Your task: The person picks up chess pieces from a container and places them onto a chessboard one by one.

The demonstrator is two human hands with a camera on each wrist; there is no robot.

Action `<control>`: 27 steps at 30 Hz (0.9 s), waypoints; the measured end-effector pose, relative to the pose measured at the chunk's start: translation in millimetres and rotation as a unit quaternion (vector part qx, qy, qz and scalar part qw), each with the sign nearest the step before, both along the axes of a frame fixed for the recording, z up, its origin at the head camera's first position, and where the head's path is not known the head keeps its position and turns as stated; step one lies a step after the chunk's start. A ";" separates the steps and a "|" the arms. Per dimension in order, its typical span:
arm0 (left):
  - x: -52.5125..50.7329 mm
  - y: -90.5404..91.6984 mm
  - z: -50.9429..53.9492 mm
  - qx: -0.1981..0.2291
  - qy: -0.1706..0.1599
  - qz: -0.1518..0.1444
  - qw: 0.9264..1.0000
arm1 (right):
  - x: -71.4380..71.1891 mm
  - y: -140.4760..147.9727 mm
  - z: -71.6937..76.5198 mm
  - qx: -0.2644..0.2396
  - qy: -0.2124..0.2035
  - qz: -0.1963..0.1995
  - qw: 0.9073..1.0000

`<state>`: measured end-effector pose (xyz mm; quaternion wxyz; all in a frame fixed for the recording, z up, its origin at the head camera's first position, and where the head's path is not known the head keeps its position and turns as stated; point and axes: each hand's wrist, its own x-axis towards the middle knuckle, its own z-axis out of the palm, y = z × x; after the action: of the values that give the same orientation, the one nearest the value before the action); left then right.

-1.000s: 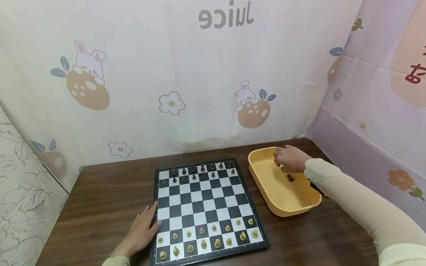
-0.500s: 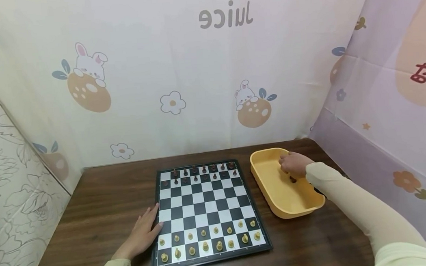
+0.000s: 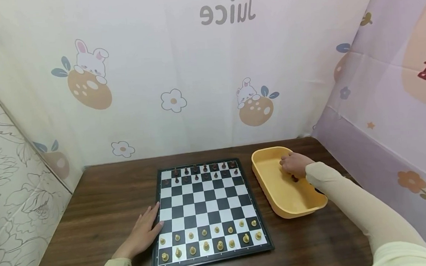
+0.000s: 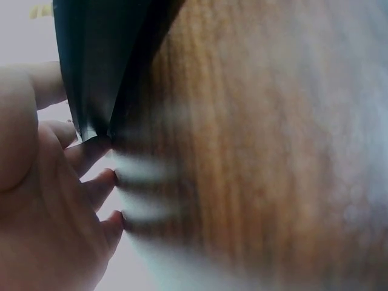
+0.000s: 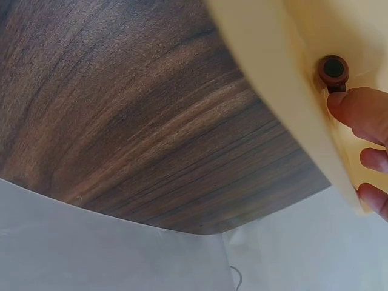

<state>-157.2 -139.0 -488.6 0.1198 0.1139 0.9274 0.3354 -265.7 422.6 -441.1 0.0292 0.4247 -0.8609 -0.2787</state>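
Observation:
My left hand (image 3: 142, 231) rests with fingers spread along the left edge of the chessboard (image 3: 200, 219). In the left wrist view, its fingers (image 4: 100, 185) touch the board's dark side and the tabletop. My right hand (image 3: 296, 164) reaches down into the yellow tray (image 3: 276, 204). A dark brown chess piece (image 5: 333, 68) lies on its side there, its round base showing in the right wrist view. A fingertip (image 5: 347, 103) meets the piece's narrow part. Whether it is pinched cannot be seen, since the far side of the piece is hidden.
Pale yellow chess pieces (image 3: 206, 245) stand in two rows on the board's near side. Dark brown pieces (image 3: 205, 168) line its far two rows, with a bare far-left corner square. A printed curtain (image 3: 194, 69) hangs behind the wooden table (image 3: 100, 205).
My right hand has lowered and shifted slightly right and nearer within the tray, toward the dark chess piece, then stayed almost still. My left hand keeps its place at the board's edge.

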 end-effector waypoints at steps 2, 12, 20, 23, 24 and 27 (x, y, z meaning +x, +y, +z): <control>-0.2 0.1 -0.2 -0.001 -0.002 0.001 1.000 | -0.1 0.0 -0.6 -0.001 -0.003 -0.001 1.000; -1.6 -0.5 -1.6 -0.005 -0.003 -0.002 1.000 | 5.0 -6.5 5.0 -0.015 -0.011 0.003 1.000; -1.8 -0.6 -0.9 -0.008 -0.002 -0.002 1.000 | 2.2 -7.8 10.3 -0.020 -0.020 0.001 1.000; -1.9 -0.7 -0.9 -0.009 -0.001 -0.003 1.000 | 0.7 -8.1 11.8 -0.011 -0.013 0.002 1.000; -1.9 -0.7 -0.9 -0.009 -0.001 -0.003 1.000 | 0.7 -8.5 12.7 -0.008 -0.009 0.003 1.000; -2.3 -0.7 -0.4 -0.008 -0.001 -0.004 1.000 | 1.1 -10.0 15.5 -0.007 0.001 0.004 1.000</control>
<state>-159.5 -139.7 -489.0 0.1227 0.1163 0.9294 0.3281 -264.6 412.7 -425.7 0.0344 0.4277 -0.8610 -0.2731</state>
